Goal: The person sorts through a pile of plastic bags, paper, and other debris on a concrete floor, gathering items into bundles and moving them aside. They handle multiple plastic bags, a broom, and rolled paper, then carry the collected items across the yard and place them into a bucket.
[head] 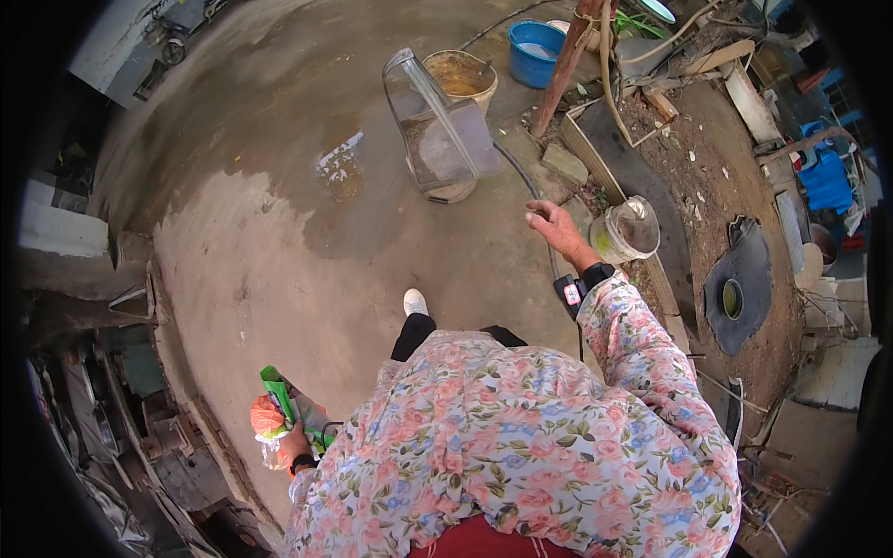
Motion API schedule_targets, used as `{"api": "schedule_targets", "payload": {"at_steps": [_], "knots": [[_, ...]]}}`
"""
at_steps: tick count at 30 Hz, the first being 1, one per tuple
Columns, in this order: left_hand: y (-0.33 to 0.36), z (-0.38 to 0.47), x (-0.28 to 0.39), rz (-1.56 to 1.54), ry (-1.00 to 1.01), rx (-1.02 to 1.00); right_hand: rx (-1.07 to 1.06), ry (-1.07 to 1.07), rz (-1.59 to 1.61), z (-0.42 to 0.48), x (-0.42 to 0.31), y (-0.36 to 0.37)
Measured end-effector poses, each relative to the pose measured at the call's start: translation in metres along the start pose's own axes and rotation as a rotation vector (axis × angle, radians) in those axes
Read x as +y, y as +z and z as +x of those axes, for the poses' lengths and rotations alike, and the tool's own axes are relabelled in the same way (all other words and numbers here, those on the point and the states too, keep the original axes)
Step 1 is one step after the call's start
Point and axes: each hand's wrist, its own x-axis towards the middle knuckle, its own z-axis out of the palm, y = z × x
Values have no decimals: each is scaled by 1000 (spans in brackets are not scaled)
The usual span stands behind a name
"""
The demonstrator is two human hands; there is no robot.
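My left hand (296,443), low at the left, grips a bundle of plastic bags (279,411), green, orange and clear. My right hand (554,227) is held out over the ground with its fingers loosely bent and nothing seen in it. Beyond it stands a metal dustpan-like scoop with a tall handle (453,143). A bucket with yellowish-brown contents or staining (460,73) is just behind the scoop. To the right of my right hand sits a whitish plastic bucket (628,230). A dark hose (518,166) runs along the ground by the hand.
Wet concrete with a puddle (340,160) lies ahead. A blue basin (536,56) stands by a reddish post (568,70). A stone block (565,164) and a bed edging (593,157) border soil at the right. Scrap lies beyond a low kerb (202,418) at the left.
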Motion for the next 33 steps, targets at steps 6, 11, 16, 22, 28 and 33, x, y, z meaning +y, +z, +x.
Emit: {"api": "schedule_targets", "payload": {"at_steps": [6, 11, 16, 22, 28, 33], "knots": [[15, 105, 216, -32, 254, -51, 12, 34, 30, 72, -73, 19], [36, 134, 416, -447, 413, -283, 53, -168, -93, 159, -94, 29], [55, 111, 545, -708, 308, -455, 39, -335, -174, 257, -104, 53], [81, 82, 633, -912, 289, -759, -236, -258, -27, 323, -89, 78], [112, 125, 656, -831, 227, -796, -153, -65, 32, 321, -100, 78], [156, 173, 683, -559, 329, -596, 79, 79, 165, 267, -126, 31]]}}
